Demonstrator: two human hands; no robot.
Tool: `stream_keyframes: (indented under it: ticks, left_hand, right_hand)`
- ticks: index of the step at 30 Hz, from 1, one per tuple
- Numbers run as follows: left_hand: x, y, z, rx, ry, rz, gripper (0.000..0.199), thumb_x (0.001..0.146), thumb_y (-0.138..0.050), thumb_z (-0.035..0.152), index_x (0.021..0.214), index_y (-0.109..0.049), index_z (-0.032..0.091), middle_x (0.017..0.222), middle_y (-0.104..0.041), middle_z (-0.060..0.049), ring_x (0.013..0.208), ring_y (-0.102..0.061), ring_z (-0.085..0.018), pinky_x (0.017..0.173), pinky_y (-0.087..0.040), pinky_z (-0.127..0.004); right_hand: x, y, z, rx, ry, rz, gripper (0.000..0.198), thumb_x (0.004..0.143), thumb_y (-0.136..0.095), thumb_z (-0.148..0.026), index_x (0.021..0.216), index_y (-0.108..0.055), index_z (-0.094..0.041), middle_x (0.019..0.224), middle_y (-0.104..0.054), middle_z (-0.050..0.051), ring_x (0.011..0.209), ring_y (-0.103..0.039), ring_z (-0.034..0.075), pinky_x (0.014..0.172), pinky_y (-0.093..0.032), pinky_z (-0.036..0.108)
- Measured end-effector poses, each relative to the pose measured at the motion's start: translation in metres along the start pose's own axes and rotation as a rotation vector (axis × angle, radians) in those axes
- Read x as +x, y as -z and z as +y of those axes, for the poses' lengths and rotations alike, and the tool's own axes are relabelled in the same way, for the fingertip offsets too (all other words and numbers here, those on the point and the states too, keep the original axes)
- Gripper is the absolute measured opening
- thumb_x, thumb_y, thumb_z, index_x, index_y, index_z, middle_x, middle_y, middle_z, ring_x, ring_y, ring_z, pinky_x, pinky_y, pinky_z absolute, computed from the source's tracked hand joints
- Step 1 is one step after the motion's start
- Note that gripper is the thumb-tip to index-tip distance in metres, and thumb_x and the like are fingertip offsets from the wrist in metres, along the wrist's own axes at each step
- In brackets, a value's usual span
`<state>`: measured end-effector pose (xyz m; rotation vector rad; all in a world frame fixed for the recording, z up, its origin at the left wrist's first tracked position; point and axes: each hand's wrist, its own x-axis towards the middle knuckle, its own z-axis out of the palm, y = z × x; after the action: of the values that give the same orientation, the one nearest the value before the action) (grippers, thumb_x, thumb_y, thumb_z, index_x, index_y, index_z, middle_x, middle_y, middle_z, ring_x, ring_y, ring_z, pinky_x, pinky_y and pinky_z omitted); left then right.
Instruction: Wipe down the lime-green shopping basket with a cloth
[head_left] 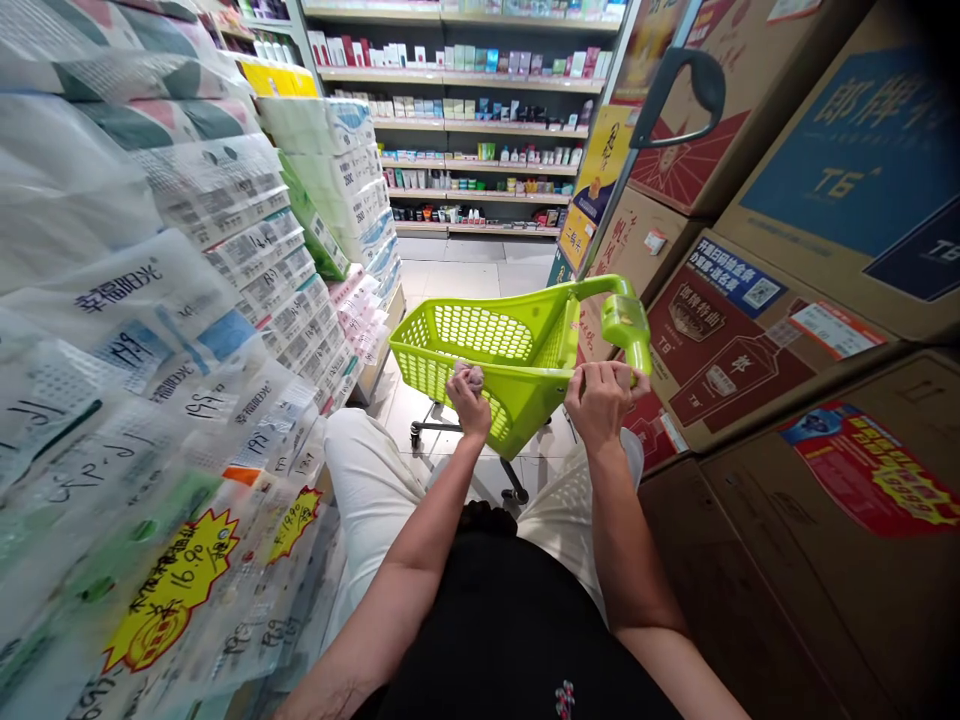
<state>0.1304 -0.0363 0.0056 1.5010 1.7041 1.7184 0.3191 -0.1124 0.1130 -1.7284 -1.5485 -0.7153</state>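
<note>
Left hand (470, 406) clenched on a crumpled pinkish wad (471, 376) (material unclear), right hand (600, 398) gripping a green cart (529, 405) by the rim, pale floor tiles (469, 280), stocked shelves (517, 77) ahead.

A green cart (525, 405) stands on the pale tiled floor (454, 272).

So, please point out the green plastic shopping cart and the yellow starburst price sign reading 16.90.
Green plastic shopping cart (534, 408): head view, on near side wall.
Yellow starburst price sign (186, 572): head view, on its handwritten number.
</note>
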Motion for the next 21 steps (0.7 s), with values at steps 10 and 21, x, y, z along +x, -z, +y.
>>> stream_keyframes:
  ticks: [10,21]
  left_hand:
    - [-0.026,-0.027,-0.006,0.032,0.072,0.026,0.044,0.084,-0.047,0.005,0.126,-0.052,0.016,0.130,-0.056,-0.022,0.129,-0.050,-0.033,0.115,-0.038,-0.052]
    - [-0.023,-0.018,-0.017,0.139,-0.046,-0.004,0.037,0.081,-0.044,0.000,0.108,-0.060,0.021,0.125,-0.057,-0.015,0.127,-0.050,-0.030,0.115,-0.039,-0.052]
  right_hand:
    - [0.000,-0.004,-0.025,0.064,0.122,-0.137,0.026,0.099,-0.040,-0.026,0.094,-0.065,-0.024,0.092,-0.067,0.007,0.096,-0.052,0.026,0.105,-0.022,0.048]
    - [-0.004,-0.008,-0.007,0.012,0.095,-0.134,0.021,0.096,-0.044,-0.023,0.091,-0.064,-0.021,0.091,-0.069,0.007,0.098,-0.055,0.026,0.104,-0.022,0.048]
